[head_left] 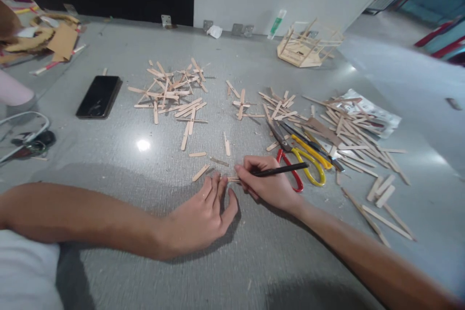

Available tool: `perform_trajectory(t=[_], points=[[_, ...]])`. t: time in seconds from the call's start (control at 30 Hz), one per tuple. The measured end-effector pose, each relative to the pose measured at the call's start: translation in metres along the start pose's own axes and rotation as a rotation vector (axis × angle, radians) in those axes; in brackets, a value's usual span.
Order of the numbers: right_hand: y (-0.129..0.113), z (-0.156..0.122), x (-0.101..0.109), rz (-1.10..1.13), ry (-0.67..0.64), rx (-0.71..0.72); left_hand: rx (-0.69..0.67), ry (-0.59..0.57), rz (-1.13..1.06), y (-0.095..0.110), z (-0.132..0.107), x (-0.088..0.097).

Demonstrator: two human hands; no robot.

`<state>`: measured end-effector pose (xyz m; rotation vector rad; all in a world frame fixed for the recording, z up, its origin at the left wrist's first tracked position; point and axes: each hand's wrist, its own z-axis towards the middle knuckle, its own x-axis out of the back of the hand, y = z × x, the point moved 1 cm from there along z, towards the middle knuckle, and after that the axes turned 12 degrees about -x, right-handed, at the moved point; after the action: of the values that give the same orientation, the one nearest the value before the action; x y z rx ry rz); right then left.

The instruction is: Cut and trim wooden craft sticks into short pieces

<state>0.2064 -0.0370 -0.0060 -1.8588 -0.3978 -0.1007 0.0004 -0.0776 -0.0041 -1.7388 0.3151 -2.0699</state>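
Note:
My right hand (271,181) grips a slim black pencil (281,170) in a writing hold, its upper end leaning to the right; the tip is hidden behind my fingers. Just left of it, my left hand (203,215) rests low over the table with fingers stretched out and thumb apart. Its fingertips touch the end of a short wooden stick piece (233,179) lying between both hands. Close by are loose cut pieces: one stick piece (200,173) beside my left fingertips, another piece (197,154) farther back, and a notched stick (226,144).
Red- and yellow-handled scissors (308,167) lie right of my right hand, near a large stick pile (358,128). Crossed sticks (170,87) spread at the back. A phone (99,97) lies left; a stick frame (303,53) stands back right. Another person's arm (14,89) shows at left.

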Motion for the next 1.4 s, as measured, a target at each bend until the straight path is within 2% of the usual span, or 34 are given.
perform_trajectory(t=[0.23,0.47,0.53,0.7,0.93,1.03,1.1,1.23,1.3,1.37,1.4], points=[[-0.010,0.001,0.008,0.205,0.039,-0.047,0.020,-0.008,0.070,-0.003,0.000,0.008],[-0.007,0.004,0.009,0.280,0.040,-0.053,0.041,0.080,0.122,0.000,-0.004,0.027],[-0.007,0.005,0.009,0.279,0.042,-0.049,0.029,0.098,0.095,0.004,-0.007,0.036],[-0.006,0.006,0.009,0.276,0.045,-0.052,-0.108,0.202,-0.092,0.012,-0.012,0.058],[-0.005,0.008,0.011,0.283,0.047,-0.052,-0.121,0.193,-0.176,0.018,-0.015,0.064],[-0.004,0.009,0.011,0.282,0.041,-0.051,-0.096,0.136,-0.165,0.019,-0.016,0.059],[-0.004,0.009,0.011,0.281,0.033,-0.046,-0.033,0.050,-0.121,0.015,-0.015,0.051],[-0.006,0.009,0.010,0.276,0.009,-0.029,0.143,-0.077,-0.011,-0.002,-0.009,0.027],[-0.006,0.009,0.010,0.269,-0.002,-0.018,0.217,-0.184,-0.030,-0.014,-0.005,0.016],[-0.007,0.008,0.010,0.261,-0.009,-0.006,0.202,-0.278,-0.137,-0.027,-0.001,0.010],[-0.006,0.008,0.009,0.257,-0.012,0.000,0.172,-0.290,-0.176,-0.032,0.001,0.008]])
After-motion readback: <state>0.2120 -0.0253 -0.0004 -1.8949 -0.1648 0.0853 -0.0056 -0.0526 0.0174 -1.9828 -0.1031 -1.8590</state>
